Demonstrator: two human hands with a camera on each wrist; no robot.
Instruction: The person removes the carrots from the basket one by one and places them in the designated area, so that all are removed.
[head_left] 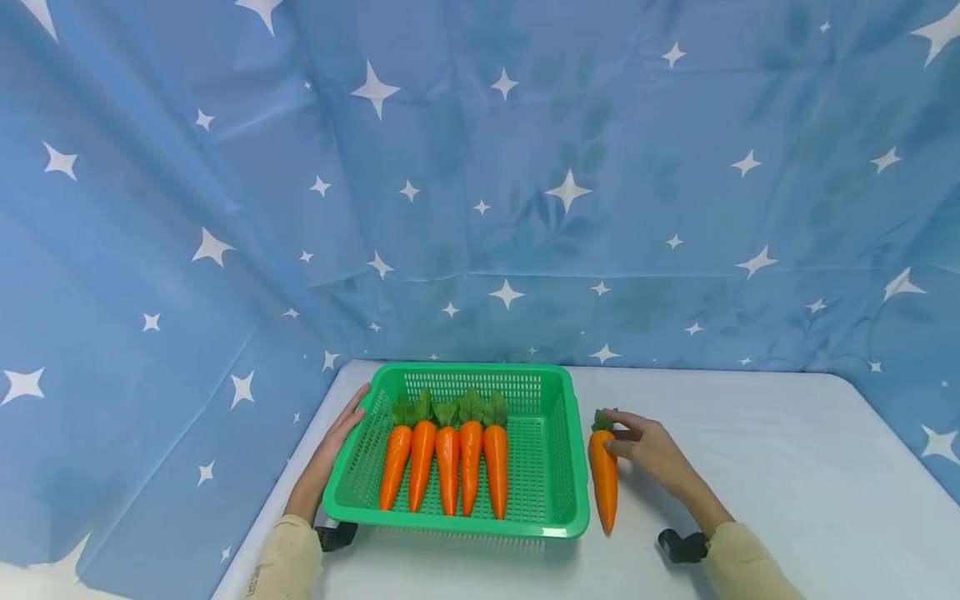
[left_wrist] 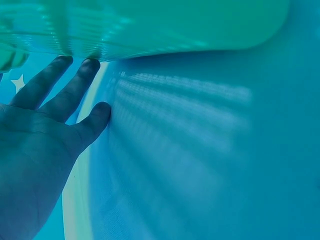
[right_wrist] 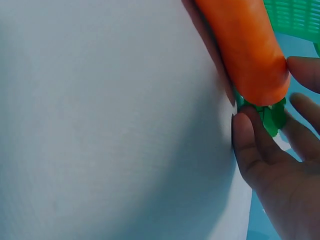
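A green plastic basket (head_left: 536,531) stands on the table with several orange carrots (head_left: 447,467) inside, leafy ends toward the back, side by side from its left to its middle. My left hand (head_left: 341,435) rests along the basket's left side, fingers extended; in the left wrist view its fingertips (left_wrist: 90,64) reach the basket's underside edge. Another carrot (head_left: 603,479) lies on the table just right of the basket. Over its leafy top is my right hand (head_left: 647,450), thumb (right_wrist: 305,70) touching the carrot's side and loosely bent fingers around the green leaves (right_wrist: 275,120).
The white table (head_left: 750,450) extends to the right of the right hand. A blue curtain (head_left: 465,233) with white stars hangs behind and to the left. Dark wrist-worn devices (head_left: 681,546) sit below both hands, by the light sleeves (head_left: 750,567).
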